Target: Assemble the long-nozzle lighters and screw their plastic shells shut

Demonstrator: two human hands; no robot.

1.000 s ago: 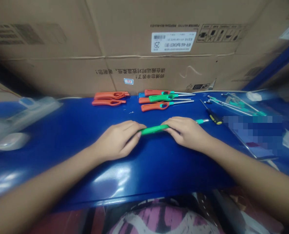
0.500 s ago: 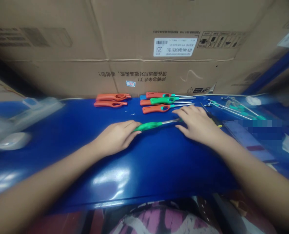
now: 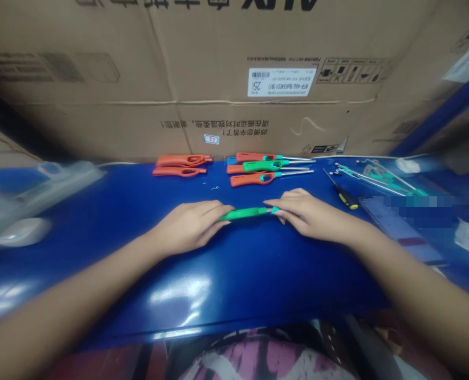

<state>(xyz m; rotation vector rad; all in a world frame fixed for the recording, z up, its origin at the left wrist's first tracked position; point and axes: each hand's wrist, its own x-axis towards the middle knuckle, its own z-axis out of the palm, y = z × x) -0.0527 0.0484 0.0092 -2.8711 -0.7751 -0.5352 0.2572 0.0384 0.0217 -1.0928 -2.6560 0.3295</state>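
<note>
Green lighter, one, held lengthwise over the bench: left hand, grip closed on the handle's end; right hand, grip pinching the teal collar, seemingly to steady both ends. Carton, one, upright behind; contents hidden.

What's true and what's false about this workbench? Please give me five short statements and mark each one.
1. The left hand grips a green handle. True.
2. A screwdriver lies on the blue table. True.
3. The right hand holds that screwdriver. False: it pinches a teal piece near the green handle's end.
4. The leftmost handles at the back are blue. False: they are orange.
5. The cardboard stands behind the handles. True.
</note>
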